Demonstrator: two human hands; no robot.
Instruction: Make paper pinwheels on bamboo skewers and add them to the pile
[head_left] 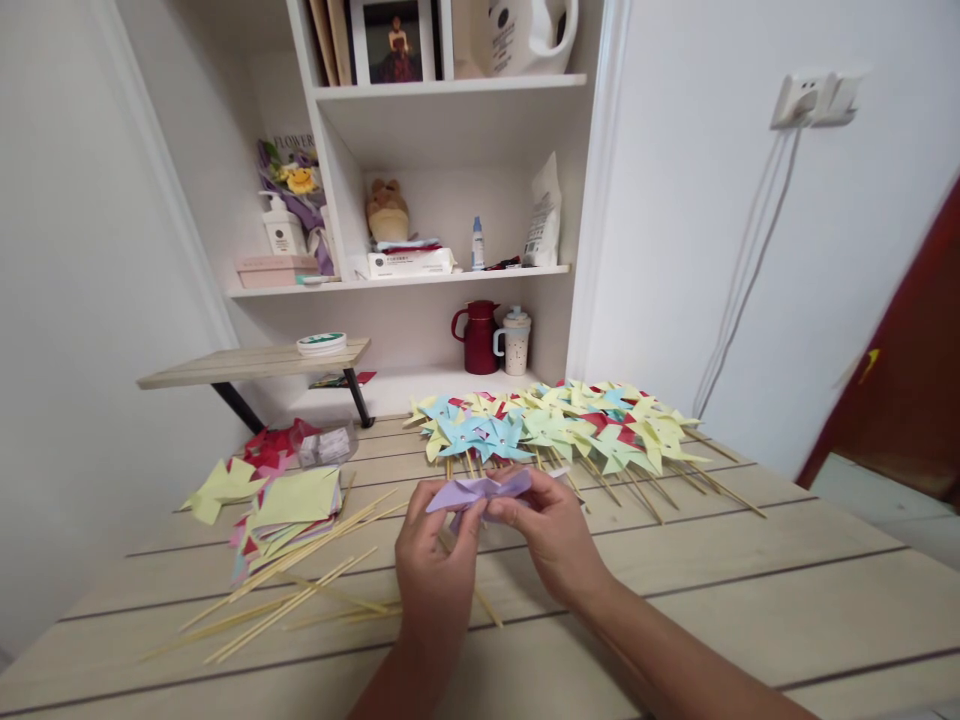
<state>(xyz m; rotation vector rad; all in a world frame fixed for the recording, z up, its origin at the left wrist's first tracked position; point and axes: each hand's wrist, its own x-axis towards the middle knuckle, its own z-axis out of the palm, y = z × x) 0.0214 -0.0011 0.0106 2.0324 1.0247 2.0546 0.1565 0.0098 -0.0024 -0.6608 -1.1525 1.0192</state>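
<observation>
A purple paper pinwheel (480,490) is held up over the middle of the table between both hands. My left hand (436,545) pinches its left side with thumb and fingers. On the other side, my right hand (551,530) grips it, with the thumb near the centre. A thin wooden stick (487,605) slants below the hands; whether it joins the pinwheel is hidden. Just beyond lie many finished pinwheels (555,430) in yellow, blue, green and red, their sticks pointing toward me. Loose sticks (300,585) are scattered to the left of my left hand.
Left of the sticks sits a stack of coloured paper squares (296,500), with a folded yellow piece (221,488) and a clear plastic box (326,445). A small raised stand (247,365) bears a round white item (321,344). Behind are a red jug (480,338) and a cup (516,342).
</observation>
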